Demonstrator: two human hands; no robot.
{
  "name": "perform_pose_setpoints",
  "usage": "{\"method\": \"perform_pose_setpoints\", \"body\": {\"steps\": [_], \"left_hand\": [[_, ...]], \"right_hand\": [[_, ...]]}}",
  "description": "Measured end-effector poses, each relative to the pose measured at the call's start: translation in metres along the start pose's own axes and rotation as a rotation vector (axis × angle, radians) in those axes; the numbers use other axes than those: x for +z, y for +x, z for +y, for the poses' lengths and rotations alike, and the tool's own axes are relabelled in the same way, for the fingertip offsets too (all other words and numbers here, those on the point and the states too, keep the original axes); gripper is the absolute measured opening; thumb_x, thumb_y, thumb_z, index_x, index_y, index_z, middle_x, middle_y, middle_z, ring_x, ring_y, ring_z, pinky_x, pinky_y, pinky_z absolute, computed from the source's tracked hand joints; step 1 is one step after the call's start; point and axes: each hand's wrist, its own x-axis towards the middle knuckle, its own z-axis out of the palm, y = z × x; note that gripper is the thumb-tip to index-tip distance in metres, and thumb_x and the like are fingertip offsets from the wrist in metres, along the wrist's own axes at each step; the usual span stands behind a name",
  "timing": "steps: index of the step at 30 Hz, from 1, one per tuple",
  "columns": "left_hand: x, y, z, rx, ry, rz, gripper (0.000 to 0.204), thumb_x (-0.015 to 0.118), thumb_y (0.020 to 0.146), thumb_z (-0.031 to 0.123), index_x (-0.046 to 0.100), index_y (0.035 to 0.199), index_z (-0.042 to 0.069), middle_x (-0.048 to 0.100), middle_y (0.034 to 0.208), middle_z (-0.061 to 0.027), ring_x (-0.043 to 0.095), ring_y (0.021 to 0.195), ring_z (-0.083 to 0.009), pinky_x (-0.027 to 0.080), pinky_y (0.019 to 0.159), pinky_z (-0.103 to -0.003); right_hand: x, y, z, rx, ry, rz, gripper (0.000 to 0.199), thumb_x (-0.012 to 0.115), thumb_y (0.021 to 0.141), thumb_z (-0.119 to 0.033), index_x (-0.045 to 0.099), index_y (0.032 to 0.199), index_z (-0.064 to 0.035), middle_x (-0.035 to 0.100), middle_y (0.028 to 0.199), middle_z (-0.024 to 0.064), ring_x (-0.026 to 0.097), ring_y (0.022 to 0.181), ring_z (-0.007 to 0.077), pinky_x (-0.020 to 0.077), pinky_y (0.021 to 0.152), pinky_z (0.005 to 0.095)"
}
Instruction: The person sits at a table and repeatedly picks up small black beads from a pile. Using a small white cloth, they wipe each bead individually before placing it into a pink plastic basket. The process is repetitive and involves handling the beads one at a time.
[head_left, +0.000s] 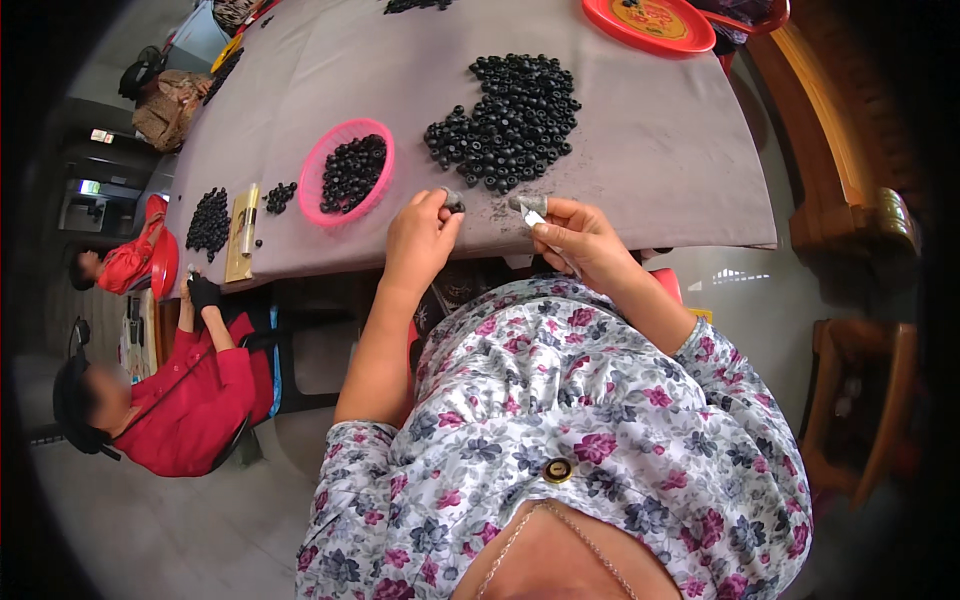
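Observation:
My left hand (420,235) is closed near the table's front edge, pinching a small black round piece (456,206) between thumb and a grey-covered fingertip. A short gap to the right, my right hand (590,240) is closed on a small slim white tool (533,217); its exact kind cannot be made out. Grey covering also wraps a fingertip of this hand. Just beyond both hands lies a large heap of black round pieces (510,125), with dark crumbs scattered beside it. Left of my left hand, a pink basket (308,172) holds more of these pieces.
A grey cloth covers the table (660,150). At the far right sits a red plastic lid or tray (690,38). Smaller black piles (208,222) lie left, near a co-worker in red (200,420) with a black glove. Wooden furniture (830,150) stands right.

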Motion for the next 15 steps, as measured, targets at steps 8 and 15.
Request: {"method": "perform_pose_setpoints", "body": {"steps": [8, 15], "left_hand": [[0.007, -0.003, -0.005, -0.077, -0.024, 0.162, 0.025, 0.072, 0.08, 0.019, 0.06, 0.084, -0.002, 0.057, 0.075, -0.0107, 0.055, 0.061, -0.0215, 0.045, 0.058, -0.034], [0.022, -0.013, -0.004, -0.004, 0.001, 0.18, 0.024, 0.073, 0.078, 0.018, 0.057, 0.082, 0.001, 0.056, 0.077, -0.0113, 0.056, 0.066, -0.0284, 0.045, 0.06, -0.038]], "right_hand": [[0.006, -0.001, -0.006, 0.018, 0.027, 0.008, 0.013, 0.062, 0.092, -0.014, 0.061, 0.099, -0.0028, 0.057, 0.075, 0.0001, 0.047, 0.057, 0.003, 0.0341, 0.047, 0.017], [0.003, -0.001, -0.001, 0.017, 0.008, 0.014, 0.01, 0.062, 0.092, -0.012, 0.061, 0.097, -0.0033, 0.058, 0.074, 0.0, 0.048, 0.057, 0.0028, 0.0346, 0.047, 0.0168]]}}
